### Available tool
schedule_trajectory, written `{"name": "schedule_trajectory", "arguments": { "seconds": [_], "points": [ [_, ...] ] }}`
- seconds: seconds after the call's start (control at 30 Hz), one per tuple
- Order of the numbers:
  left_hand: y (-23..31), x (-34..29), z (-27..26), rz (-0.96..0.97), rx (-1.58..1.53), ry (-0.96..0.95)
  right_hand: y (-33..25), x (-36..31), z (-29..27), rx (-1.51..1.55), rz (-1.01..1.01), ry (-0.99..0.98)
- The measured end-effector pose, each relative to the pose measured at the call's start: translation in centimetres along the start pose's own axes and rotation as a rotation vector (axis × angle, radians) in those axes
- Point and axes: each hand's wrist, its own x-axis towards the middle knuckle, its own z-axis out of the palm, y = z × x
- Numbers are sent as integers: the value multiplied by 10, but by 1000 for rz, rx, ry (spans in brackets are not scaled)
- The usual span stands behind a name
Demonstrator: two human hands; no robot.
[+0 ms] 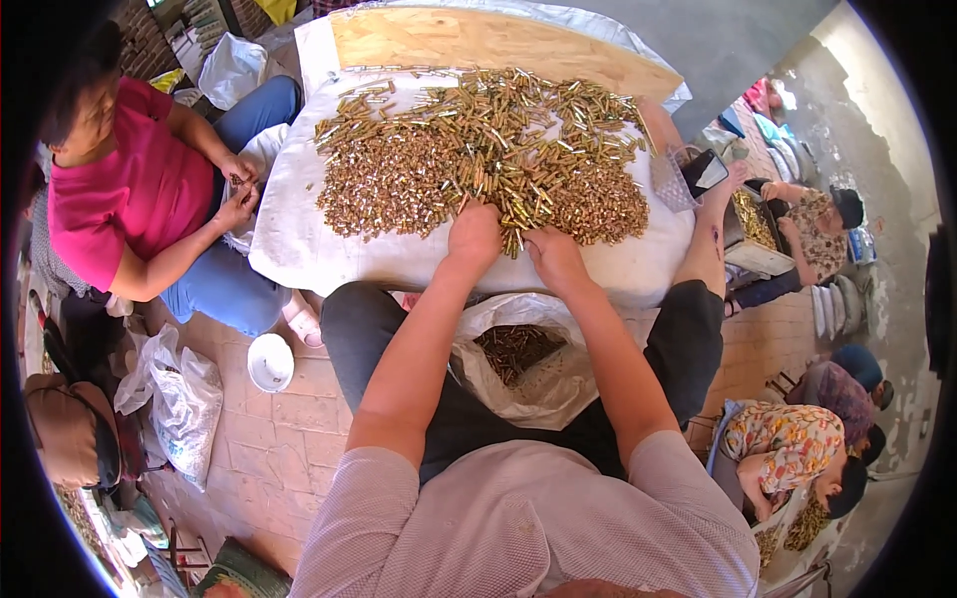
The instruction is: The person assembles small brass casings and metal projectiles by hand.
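Both hands, left hand (475,235) and right hand (554,255), fingers curled into the heap of brass casings (478,149) on the cloth-covered desk (299,249); grip contents hidden. Below them, a white bag (538,384) of casings.

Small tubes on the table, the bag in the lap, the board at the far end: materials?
Small tubes: likely brass-like metal, golden and glinting. Bag: thin whitish plastic, crinkled and translucent. Board: pale wood panel, probably plywood, grain visible.
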Motion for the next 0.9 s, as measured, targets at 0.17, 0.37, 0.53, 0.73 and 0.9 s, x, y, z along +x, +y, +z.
{"name": "schedule_trajectory", "arguments": {
  "seconds": [0.17, 0.37, 0.53, 0.73, 0.9],
  "points": [
    [1, 0, 4, 25, -13, -18, 5, 1, 8, -50, 30, 35],
    [-7, 1, -12, 47, -147, 113, 2, -4, 9, -73, -4, 70],
    [8, -4, -28, -194, -1006, -182, 23, -23, 20, -86, 19, 88],
    [24, -12, -34, -232, -1352, -312, 31, -39, 33, -52, 62, 107],
    [23, -17, -29, -217, -1374, -331, 12, -38, 13, 65, 133, 111]
  ]
}}
